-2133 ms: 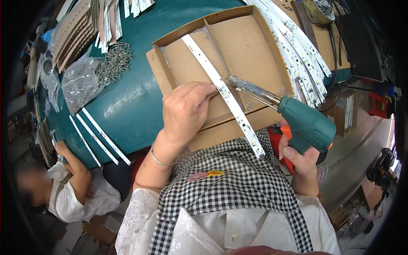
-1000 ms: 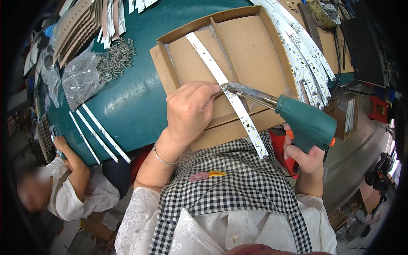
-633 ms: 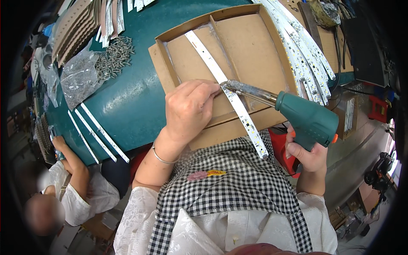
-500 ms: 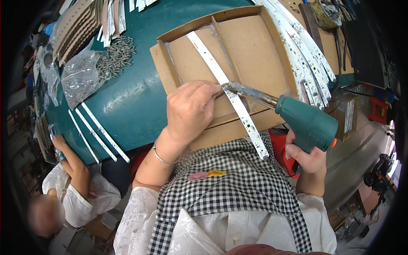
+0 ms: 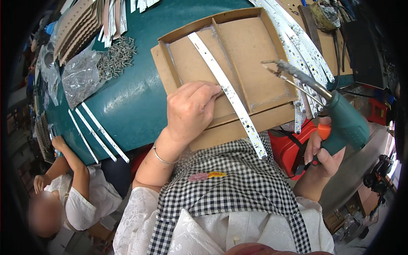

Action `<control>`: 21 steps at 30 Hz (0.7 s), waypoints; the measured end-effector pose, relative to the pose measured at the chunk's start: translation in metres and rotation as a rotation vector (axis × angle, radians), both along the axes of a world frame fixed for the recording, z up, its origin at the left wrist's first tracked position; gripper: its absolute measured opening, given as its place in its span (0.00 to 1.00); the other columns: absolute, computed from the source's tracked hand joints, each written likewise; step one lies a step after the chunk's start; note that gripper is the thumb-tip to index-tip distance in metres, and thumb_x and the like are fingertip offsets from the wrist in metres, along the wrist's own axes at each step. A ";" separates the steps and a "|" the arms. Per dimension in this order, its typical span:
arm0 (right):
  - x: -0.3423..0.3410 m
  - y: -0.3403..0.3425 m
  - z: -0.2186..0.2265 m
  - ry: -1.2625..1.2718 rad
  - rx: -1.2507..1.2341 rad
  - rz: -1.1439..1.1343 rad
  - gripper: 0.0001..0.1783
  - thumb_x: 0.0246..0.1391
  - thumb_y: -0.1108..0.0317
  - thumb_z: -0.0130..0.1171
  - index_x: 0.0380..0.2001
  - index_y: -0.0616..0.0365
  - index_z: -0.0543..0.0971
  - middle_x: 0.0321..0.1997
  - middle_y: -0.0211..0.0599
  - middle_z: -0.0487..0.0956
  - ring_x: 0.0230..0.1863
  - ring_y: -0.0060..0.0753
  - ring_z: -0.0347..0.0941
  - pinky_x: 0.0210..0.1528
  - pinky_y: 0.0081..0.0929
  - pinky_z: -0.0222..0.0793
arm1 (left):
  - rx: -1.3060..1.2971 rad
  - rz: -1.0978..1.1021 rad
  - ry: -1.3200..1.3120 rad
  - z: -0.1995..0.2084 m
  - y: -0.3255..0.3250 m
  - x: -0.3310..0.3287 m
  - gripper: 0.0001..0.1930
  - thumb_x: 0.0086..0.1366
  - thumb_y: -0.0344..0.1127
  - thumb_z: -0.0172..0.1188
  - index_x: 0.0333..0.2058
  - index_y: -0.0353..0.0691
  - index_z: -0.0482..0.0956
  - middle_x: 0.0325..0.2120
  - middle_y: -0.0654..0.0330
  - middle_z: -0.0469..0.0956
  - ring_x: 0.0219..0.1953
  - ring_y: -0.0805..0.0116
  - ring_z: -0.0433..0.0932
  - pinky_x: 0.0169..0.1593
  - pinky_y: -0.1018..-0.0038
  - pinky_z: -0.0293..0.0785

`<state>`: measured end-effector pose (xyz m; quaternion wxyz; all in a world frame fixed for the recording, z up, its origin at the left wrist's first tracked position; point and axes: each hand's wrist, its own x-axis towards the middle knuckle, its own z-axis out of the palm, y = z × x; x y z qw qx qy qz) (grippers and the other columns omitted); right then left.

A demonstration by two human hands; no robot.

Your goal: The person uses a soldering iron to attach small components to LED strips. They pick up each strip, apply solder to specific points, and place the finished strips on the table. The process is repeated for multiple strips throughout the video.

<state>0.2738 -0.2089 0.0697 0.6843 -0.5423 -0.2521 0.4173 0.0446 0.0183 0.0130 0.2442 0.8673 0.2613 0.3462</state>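
Observation:
A white LED strip (image 5: 240, 109) lies slantwise over a shallow cardboard tray (image 5: 178, 55), its near end reaching over the checked apron. My left hand (image 5: 190, 108) is closed in a pinch, fingertips at the strip's left edge near its middle. Whatever small thing they may hold is too small to make out. To the right, my right hand (image 5: 325, 155) grips a green pistol-shaped soldering gun (image 5: 346, 121). The gun's metal tip (image 5: 272, 66) hangs above the tray's right part, apart from the strip.
Many LED strips (image 5: 297, 38) are heaped right of the tray. On the green table (image 5: 140, 85) lie several loose strips (image 5: 95, 131), a pile of small metal parts (image 5: 117, 57) and a plastic bag (image 5: 80, 78). A co-worker (image 5: 85, 182) sits at the left. Red plastic (image 5: 289, 148) shows beside my apron.
The soldering gun has lifted off the strip and swung right and upward in my right hand. My left hand stays pinched at the strip. The co-worker's second hand has come into view near their head.

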 end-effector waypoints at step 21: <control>0.022 -0.006 0.009 -0.373 0.150 -0.319 0.39 0.48 0.78 0.63 0.64 0.72 0.60 0.32 0.36 0.70 0.24 0.26 0.70 0.24 0.21 0.71 | 0.020 -0.406 0.136 0.056 -0.030 0.000 0.20 0.46 0.27 0.66 0.42 0.40 0.82 0.42 0.58 0.82 0.44 0.57 0.78 0.43 0.64 0.76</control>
